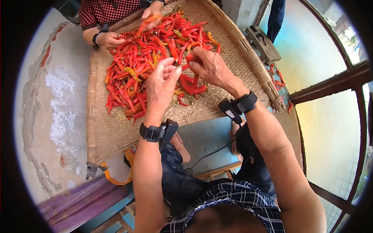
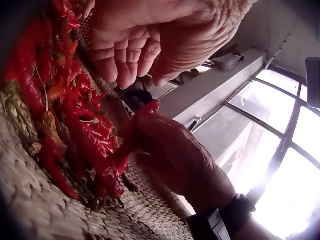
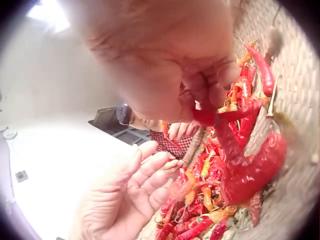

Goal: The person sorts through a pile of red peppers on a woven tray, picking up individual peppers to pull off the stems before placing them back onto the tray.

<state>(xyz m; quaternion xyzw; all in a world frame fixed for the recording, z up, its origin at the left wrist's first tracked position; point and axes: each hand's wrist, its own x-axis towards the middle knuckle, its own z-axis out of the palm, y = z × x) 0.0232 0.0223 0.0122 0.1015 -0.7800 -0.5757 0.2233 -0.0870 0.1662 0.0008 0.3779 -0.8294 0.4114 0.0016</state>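
My right hand (image 1: 213, 68) grips a red chili pepper (image 2: 134, 129), whose red skin shows between the curled fingers. Just left of it is my left hand (image 1: 160, 85), its thumb near the fingers. The left wrist view shows those fingers (image 2: 120, 60) loosely bent with nothing between them. Both hands hover over a heap of red chili peppers (image 1: 126, 91), with some yellow and orange ones mixed in. A large curved red pepper (image 1: 194, 89) lies below my right hand, near the heap's front edge.
A woven tray (image 1: 248, 77) with a raised rim bears the heap. Across it, another person's hands (image 1: 110, 40) handle peppers. A wooden stool (image 1: 264, 44) and loose peppers (image 1: 278, 79) are right of the tray, beside a window (image 1: 330, 139). A wall (image 1: 62, 97) stands left.
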